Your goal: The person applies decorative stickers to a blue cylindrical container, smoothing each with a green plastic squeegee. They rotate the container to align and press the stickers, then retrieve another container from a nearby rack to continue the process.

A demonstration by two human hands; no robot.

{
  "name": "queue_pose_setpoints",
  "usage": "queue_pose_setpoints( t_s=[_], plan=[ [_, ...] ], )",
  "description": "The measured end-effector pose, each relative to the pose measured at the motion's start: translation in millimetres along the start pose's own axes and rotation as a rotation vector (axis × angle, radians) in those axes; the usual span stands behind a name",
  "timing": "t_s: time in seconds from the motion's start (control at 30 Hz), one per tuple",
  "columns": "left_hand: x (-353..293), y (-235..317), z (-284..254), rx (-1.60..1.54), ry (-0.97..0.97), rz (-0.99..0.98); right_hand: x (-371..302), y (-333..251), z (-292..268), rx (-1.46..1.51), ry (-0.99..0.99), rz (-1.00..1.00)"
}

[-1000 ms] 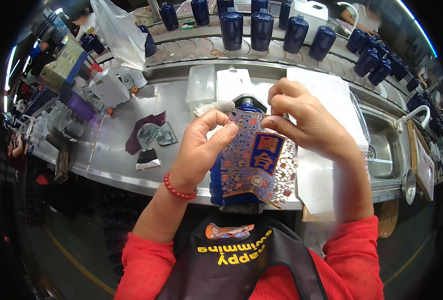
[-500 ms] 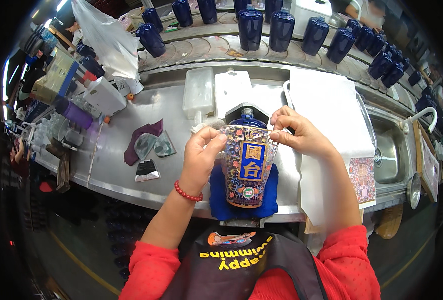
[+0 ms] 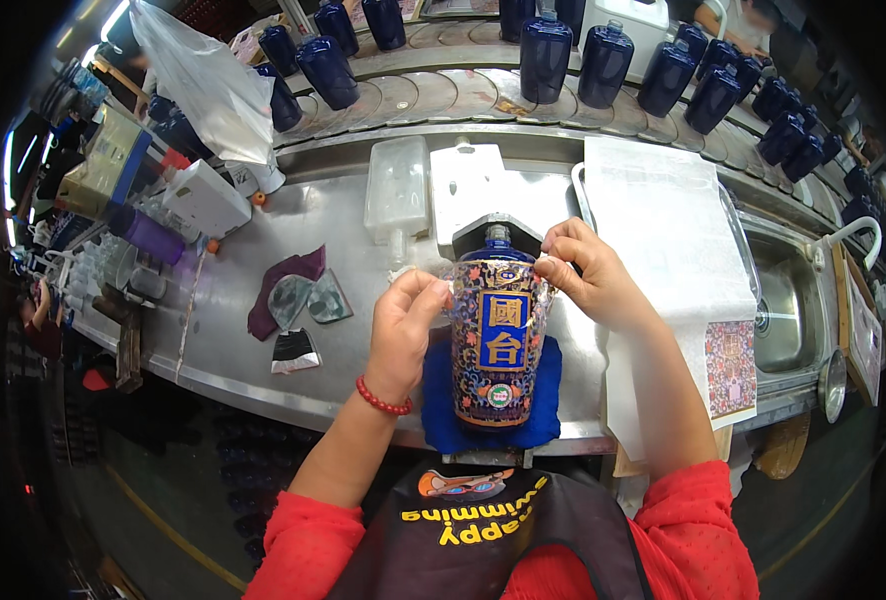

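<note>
A dark blue glass bottle lies on a blue cloth, its neck pointing away from me and resting at a dark angular bracket. Over its front spreads a clear decal sheet with dense floral print and a blue central panel. My left hand, closed in a pinch, grips the sheet's upper left edge. Thumb and fingers of my right hand pinch its upper right edge. The decal's lower part follows the bottle's front; how firmly it touches cannot be made out.
Behind the steel worktop, blue bottles stand on a curved plate conveyor. White paper and a printed floral sheet lie at right, beside a sink. Left are scraper-like pieces and a purple cloth.
The sheet's lower part sits closer along the bottle, and its side edges look narrower. My left hand has lowered slightly, still pinching. Bottles on the conveyor have shifted right.
</note>
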State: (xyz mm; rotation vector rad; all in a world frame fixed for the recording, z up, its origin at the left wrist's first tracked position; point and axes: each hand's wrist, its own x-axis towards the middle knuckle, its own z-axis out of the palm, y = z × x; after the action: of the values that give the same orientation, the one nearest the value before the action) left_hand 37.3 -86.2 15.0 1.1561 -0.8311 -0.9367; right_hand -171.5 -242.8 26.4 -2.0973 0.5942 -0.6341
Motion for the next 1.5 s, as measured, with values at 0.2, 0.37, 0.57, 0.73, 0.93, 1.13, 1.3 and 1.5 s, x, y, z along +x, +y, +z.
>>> queue_pose_setpoints(
  t_s=[0.2,0.37,0.57,0.73,0.93,1.13,1.3,1.5],
  plan=[
    [-3,0,-4,-0.002,0.016,0.101,-6,0,5,0.022,0.119,-0.084],
    [-4,3,-4,0.323,0.101,0.218,-5,-16,8,-0.307,0.343,-0.174],
    [-20,18,-1,0.978,-0.168,0.644,-46,-44,35,-0.320,0.366,-0.230],
    [-27,10,2,1.042,-0.225,0.594,-67,-39,53,-0.243,0.222,-0.129],
    [-28,1,-5,0.982,-0.261,0.479,-62,-31,46,-0.146,0.162,-0.113],
    [-26,-6,-3,0.777,-0.300,0.363,-60,-27,44,-0.139,0.148,-0.114],
    [-22,-17,-7,0.533,-0.354,0.300,-63,-22,48,-0.120,0.183,-0.162],
    [-23,-27,-12,0.240,-0.386,0.219,-71,-24,53,-0.050,0.130,-0.099]
  ],
)
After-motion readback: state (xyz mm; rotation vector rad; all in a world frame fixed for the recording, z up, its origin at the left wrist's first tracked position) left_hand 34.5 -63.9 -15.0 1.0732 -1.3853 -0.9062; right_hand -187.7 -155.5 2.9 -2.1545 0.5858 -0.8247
